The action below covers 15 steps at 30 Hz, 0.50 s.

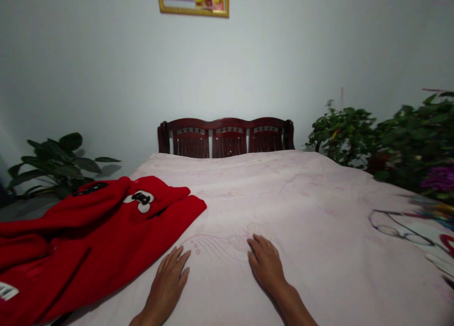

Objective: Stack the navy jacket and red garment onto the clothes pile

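Note:
My left hand rests palm down on a pale pink cloth with a faint floral pattern. Its fingers are spread a little, close to the edge of a red garment that lies at the left. The garment carries black and white patches, and part of it runs out of view. Further right, my right hand lies on the same cloth, fingers stretched forward over a printed flower. Neither hand holds anything.
Eyeglasses and several blurred items lie at the right edge. A dark red wooden bench back stands behind the cloth. Leafy plants flank it, one at left and others at right. A gold picture frame hangs on the wall.

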{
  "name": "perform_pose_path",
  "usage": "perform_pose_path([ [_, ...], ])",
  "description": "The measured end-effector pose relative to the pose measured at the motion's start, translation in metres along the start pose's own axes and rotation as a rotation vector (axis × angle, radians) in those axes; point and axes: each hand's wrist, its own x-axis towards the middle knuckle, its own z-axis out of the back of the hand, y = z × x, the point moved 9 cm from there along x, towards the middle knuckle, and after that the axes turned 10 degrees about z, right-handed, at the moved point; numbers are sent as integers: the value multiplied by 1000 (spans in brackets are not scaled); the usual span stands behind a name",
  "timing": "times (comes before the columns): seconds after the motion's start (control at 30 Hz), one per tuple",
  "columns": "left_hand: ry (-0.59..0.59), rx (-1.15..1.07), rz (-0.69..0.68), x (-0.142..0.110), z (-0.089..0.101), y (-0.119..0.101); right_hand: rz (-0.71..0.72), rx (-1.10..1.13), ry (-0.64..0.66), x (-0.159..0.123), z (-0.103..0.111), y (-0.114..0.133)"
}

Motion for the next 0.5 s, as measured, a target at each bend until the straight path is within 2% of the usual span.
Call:
perform_pose_path([
  [0.5, -11, -25, 11, 0, 2, 0, -1, -19, -7, 0, -1, -1],
])
